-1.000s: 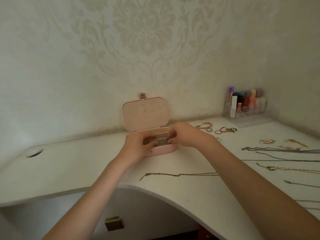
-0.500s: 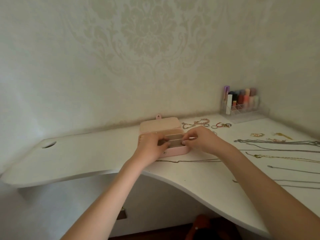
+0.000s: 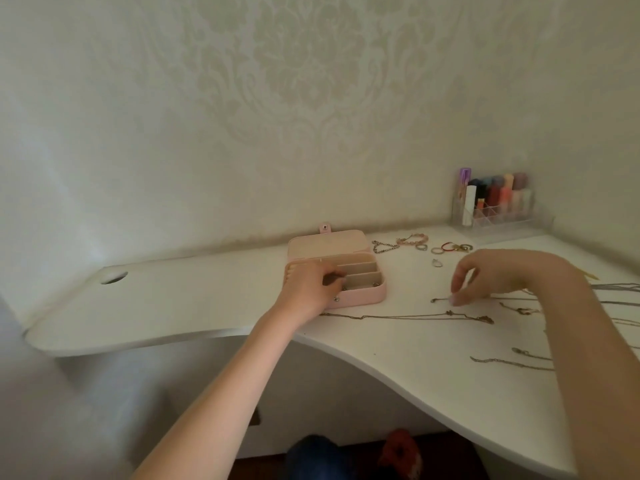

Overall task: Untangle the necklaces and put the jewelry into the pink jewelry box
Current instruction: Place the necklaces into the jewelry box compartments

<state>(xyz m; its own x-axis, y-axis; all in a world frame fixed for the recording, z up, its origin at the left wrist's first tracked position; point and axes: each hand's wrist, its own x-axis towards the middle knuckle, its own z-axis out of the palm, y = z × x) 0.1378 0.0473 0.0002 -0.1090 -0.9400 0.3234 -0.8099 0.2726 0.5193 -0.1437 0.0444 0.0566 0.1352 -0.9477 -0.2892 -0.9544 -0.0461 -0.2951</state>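
Observation:
The pink jewelry box (image 3: pixel 360 296) stands open on the white desk (image 3: pixel 207 299), its lid (image 3: pixel 329 242) laid flat behind it. My left hand (image 3: pixel 308 289) grips the box's left front corner, fingers curled into a compartment and thumb outside; what lies under the fingers is hidden. My right hand (image 3: pixel 495 275) hovers to the right of the box, a fingertip touching the end of a thin chain (image 3: pixel 438 300), thumb apart from it. A long necklace (image 3: pixel 408 317) lies stretched out in front of the box.
Several more chains (image 3: pixel 616 289) lie at the right, with others (image 3: pixel 509 362) near the curved front edge. Bracelets (image 3: pixel 412 240) and rings (image 3: pixel 450 247) sit behind, near a clear cosmetics organizer (image 3: pixel 498 209). A cable hole (image 3: pixel 112 278) is at the far left.
My right hand left the box and moved right, down onto a thin chain. The lid went from upright to lying flat. My left hand stays on the box.

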